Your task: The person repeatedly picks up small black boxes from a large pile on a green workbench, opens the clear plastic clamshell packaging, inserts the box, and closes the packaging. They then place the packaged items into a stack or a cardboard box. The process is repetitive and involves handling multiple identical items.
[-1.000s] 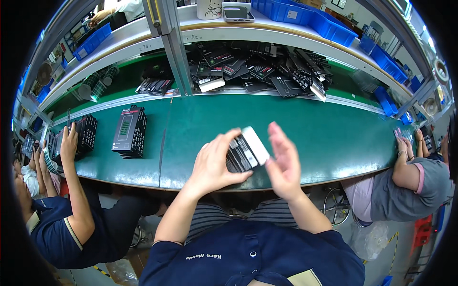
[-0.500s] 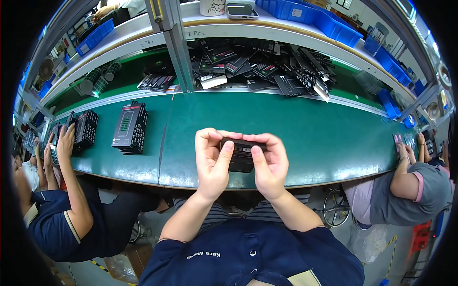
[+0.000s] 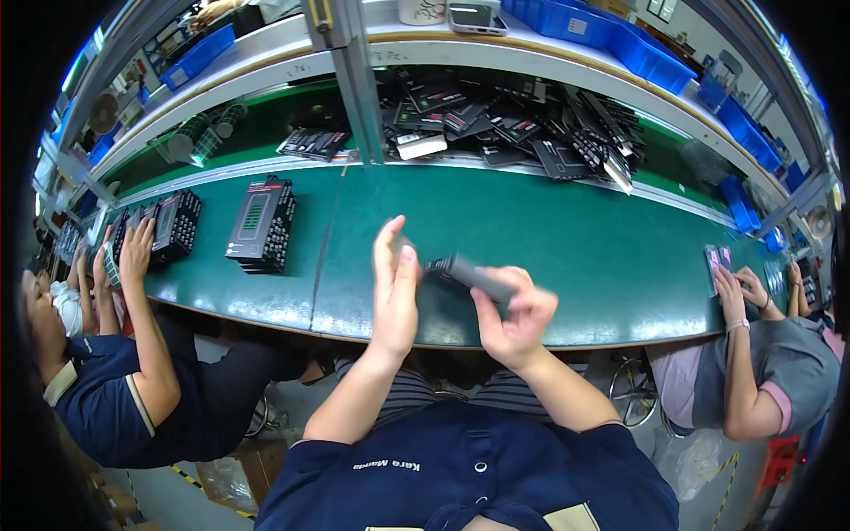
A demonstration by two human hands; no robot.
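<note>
My right hand (image 3: 518, 319) grips one end of a slim black box (image 3: 478, 278), which tilts in the air above the near part of the green worktop (image 3: 416, 199). The box is smeared by motion, so its print and flaps do not show. Beside the box's far end, my left hand (image 3: 395, 288) is raised with its fingers stretched upward and the thumb apart from them. It appears to hold nothing, though its palm side is partly hidden and blurred.
A stack of black printed boxes (image 3: 261, 226) stands to the left. Under the shelf lies a loose heap of similar boxes (image 3: 513, 124). Blue bins (image 3: 620, 44) and a phone (image 3: 478, 19) rest on the shelf. Co-workers sit at both sides, one handling boxes (image 3: 177, 226) at left.
Both hands held the box between them earlier. Now the left hand has come off it and opened, while the right hand has swung the box round, tilting it. The view has shifted slightly.
</note>
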